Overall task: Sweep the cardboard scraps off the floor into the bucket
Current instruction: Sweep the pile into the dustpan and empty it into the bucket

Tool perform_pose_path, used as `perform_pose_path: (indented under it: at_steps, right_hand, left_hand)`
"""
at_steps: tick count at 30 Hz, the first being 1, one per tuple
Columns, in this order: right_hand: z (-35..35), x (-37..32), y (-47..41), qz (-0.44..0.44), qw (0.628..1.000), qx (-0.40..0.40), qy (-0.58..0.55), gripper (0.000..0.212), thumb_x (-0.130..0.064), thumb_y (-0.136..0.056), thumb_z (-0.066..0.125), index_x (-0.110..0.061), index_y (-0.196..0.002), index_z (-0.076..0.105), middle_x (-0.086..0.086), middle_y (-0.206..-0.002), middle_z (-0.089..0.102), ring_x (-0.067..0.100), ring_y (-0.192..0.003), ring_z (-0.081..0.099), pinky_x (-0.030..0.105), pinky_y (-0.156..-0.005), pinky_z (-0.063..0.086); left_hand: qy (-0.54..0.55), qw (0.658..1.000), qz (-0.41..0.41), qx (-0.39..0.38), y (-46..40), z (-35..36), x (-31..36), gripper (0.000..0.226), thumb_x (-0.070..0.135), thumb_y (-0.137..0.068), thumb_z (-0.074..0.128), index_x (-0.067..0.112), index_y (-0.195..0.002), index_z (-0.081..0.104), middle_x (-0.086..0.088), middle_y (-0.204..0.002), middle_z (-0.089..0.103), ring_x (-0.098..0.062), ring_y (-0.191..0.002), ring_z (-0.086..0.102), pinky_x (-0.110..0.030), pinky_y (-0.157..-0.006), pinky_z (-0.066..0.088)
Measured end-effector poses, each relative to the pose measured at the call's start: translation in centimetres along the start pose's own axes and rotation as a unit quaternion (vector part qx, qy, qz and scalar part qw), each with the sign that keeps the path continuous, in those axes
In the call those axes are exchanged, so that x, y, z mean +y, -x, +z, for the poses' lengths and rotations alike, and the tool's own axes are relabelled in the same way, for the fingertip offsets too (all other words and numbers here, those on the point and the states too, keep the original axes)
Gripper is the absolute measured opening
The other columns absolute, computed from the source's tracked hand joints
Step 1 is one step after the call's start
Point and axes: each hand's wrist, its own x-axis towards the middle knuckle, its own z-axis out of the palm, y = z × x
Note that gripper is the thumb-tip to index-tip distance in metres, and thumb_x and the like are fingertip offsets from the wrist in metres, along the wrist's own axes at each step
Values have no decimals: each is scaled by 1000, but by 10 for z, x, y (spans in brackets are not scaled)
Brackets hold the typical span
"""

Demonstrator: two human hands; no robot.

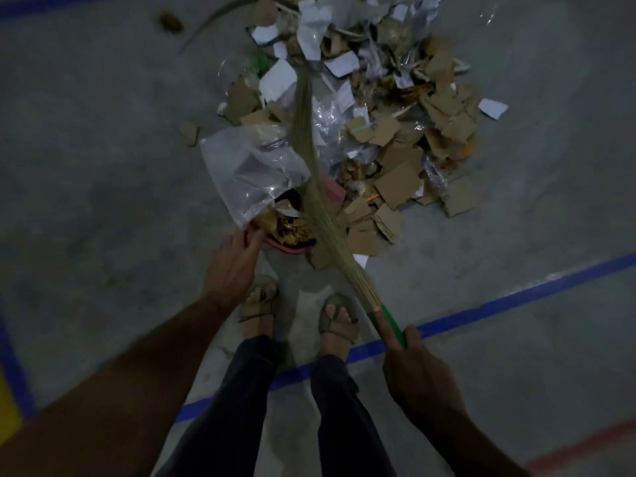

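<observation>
A pile of cardboard scraps (399, 180), white paper and clear plastic lies on the grey floor ahead of my feet. A pink bucket (292, 248) lies tipped at the pile's near edge, with scraps inside and a clear plastic bag (247, 170) over its left side. My left hand (234, 266) grips the bucket's rim at the left. My right hand (416, 366) holds the green handle of a straw broom (309, 160), index finger stretched along it. The bristles reach up across the bucket and into the pile.
My two sandalled feet (299, 315) stand just behind the bucket. A blue tape line (516, 297) crosses the floor diagonally at the right. One lone cardboard scrap (188, 132) and a brown clump (170, 21) lie left of the pile.
</observation>
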Motion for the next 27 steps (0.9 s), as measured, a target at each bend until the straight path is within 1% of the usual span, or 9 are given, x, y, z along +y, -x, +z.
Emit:
perform_pose_path:
  at_steps: [4,5,8,9,12,17,21,23,27]
  right_hand:
    - [-23,2,55,-11,999,41,19,103,-19,-79,74,-33,-159,11,20,-117,58,25,-51,57,34,-38,42]
    - [-32,4,69,-24,998,50,18,101,-19,-79,74,-33,-158,12,21,-117,58,26,-53,57,36,-40,44]
    - [-63,15,111,-31,999,21,-16,86,-27,-100,42,-47,-148,-26,12,-136,41,26,-87,60,36,-64,50]
    - [-72,19,125,-32,999,13,-27,84,-28,-102,36,-49,-144,-33,10,-138,39,26,-93,59,35,-68,49]
    - [-95,31,169,-31,998,34,-32,86,-25,-101,37,-50,-143,-34,10,-137,40,28,-96,59,37,-67,49]
    - [-109,46,243,-39,995,83,-30,90,-23,-100,43,-48,-146,-31,12,-134,44,26,-82,61,36,-57,46]
    - [-112,49,296,-34,993,107,-48,89,-23,-100,41,-49,-144,-32,13,-135,43,28,-84,61,39,-62,50]
    - [-113,45,323,-26,991,121,-55,89,-23,-100,40,-50,-143,-33,11,-131,44,26,-84,60,37,-64,50]
    - [-106,33,376,-13,987,147,-60,88,-24,-102,37,-52,-140,-37,8,-130,41,22,-88,57,33,-66,48]
  left_hand:
    - [-3,1000,-4,2,26,-53,27,62,1,-86,61,13,-144,44,-21,-109,54,-40,-88,56,-47,-67,47]
    - [-4,1000,-6,1,35,-69,35,63,1,-85,62,13,-144,45,-20,-108,54,-39,-88,56,-46,-67,48]
    - [-18,1000,-7,5,61,-114,52,67,1,-79,64,14,-142,46,-19,-104,54,-39,-84,56,-46,-65,49]
    - [-24,1000,-5,5,69,-128,57,69,1,-78,66,14,-142,47,-18,-103,54,-39,-84,56,-46,-65,49]
    - [-35,999,0,10,97,-169,72,69,4,-76,68,14,-142,47,-17,-102,53,-38,-84,55,-46,-66,49]
    - [-65,996,9,68,150,-230,104,59,-1,-81,62,13,-137,51,-16,-96,52,-37,-80,55,-46,-61,46]
    - [-79,990,16,115,189,-269,127,54,7,-85,40,13,-137,53,-16,-95,51,-38,-77,54,-45,-60,46]
    - [-79,987,23,138,210,-285,137,55,9,-83,37,13,-135,54,-16,-94,52,-38,-77,55,-44,-59,46]
    - [-85,982,38,165,257,-310,147,56,-2,-79,56,12,-134,57,-17,-95,55,-38,-77,55,-42,-59,46]
